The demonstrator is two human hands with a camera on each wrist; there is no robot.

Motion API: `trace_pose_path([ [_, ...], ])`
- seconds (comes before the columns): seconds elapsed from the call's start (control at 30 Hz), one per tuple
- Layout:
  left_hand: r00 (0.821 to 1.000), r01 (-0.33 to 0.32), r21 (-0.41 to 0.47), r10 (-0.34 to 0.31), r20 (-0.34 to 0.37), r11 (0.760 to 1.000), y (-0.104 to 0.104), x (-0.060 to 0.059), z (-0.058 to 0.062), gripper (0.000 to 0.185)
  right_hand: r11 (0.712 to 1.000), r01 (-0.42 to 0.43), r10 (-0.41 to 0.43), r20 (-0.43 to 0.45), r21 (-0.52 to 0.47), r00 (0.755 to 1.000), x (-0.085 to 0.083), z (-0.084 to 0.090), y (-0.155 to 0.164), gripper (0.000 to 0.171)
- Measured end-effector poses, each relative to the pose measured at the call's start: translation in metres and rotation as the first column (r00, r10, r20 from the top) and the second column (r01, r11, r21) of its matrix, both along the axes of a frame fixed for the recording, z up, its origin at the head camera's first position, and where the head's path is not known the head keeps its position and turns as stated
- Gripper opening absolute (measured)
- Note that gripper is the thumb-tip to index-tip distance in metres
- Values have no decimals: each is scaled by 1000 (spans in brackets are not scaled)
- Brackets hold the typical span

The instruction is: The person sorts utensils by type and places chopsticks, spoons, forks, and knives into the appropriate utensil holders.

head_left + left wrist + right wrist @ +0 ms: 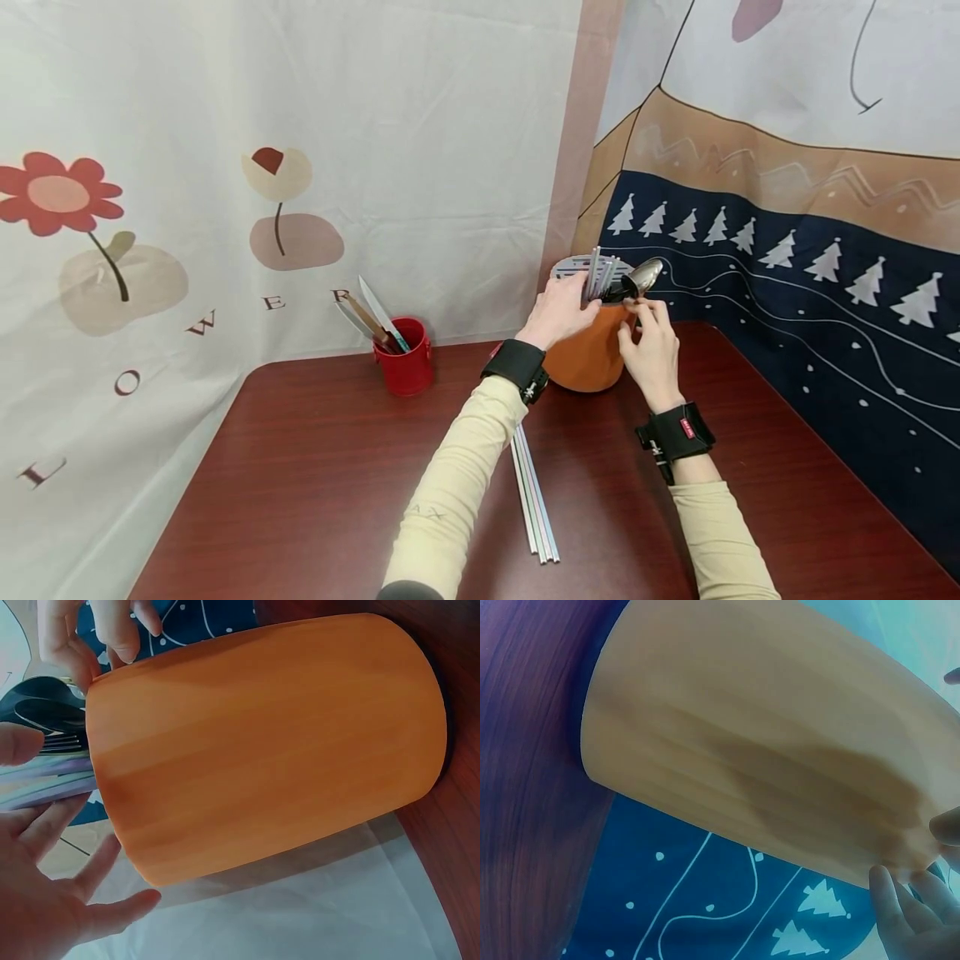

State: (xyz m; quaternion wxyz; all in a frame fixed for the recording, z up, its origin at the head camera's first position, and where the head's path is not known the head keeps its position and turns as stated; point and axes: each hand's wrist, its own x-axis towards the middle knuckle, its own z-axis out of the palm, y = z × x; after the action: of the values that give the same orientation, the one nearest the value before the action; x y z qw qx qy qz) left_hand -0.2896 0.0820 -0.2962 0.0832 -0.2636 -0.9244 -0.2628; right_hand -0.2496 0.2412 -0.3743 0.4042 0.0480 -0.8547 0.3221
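An orange utensil holder (585, 358) with a slotted top stands upright at the back of the table. Pale lilac and green sticks (49, 784), a black fork (60, 741) and black spoons (49, 714) rise from its top. One spoon (647, 275) has a shiny metal bowl tilted to the right. My left hand (558, 310) is at the holder's left, its fingers spread, the index finger against the sticks and the thumb close by. With its fingertips touching the right rim, my right hand (651, 350) keeps its thumb apart from the fingers.
Several thin pastel chopsticks (534, 500) lie on the dark red table (337, 483), below my left wrist. A red pot (408, 367) holding knives (382, 312) stands at the back left. Printed cloth hangs behind the table and along its right side.
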Motion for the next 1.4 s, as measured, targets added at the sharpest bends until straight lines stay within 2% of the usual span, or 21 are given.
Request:
trace_pose_path([
  [0.13, 1000, 2, -60, -2, 2, 998, -2, 2, -3, 48, 1000, 5, -5, 3, 2, 1000, 0, 1, 0, 22],
  [0.23, 1000, 15, -61, -15, -12, 998, -5, 4, -8, 52, 1000, 5, -5, 5, 7, 1000, 0, 1, -1, 23],
  [0.5, 998, 1, 112, 7, -66, 994, -16, 12, -24, 48, 1000, 4, -4, 1, 13, 1000, 0, 2, -1, 23],
  [0.6, 995, 0, 134, 14, -104, 991, -20, 16, -29, 44, 1000, 4, -4, 1, 10, 1000, 0, 2, -2, 24],
  [0.73, 994, -5, 128, 19, -112, 992, -29, 23, -36, 39, 1000, 0, 0, 7, 2, 1000, 0, 2, -2, 24],
  [1.1, 998, -59, 131, 57, 18, 990, -63, 48, -78, 26, 1000, 4, -4, 13, -9, 1000, 0, 0, -1, 23],
  [1.23, 992, -84, 119, 72, 100, 989, -74, 56, -90, 22, 1000, -1, 1, 15, -12, 1000, 0, 0, -1, 23],
  [1.4, 976, -103, 46, 93, 195, 994, -85, 66, -104, 16, 1000, -3, 4, 22, -16, 1000, -1, 0, 0, 23],
])
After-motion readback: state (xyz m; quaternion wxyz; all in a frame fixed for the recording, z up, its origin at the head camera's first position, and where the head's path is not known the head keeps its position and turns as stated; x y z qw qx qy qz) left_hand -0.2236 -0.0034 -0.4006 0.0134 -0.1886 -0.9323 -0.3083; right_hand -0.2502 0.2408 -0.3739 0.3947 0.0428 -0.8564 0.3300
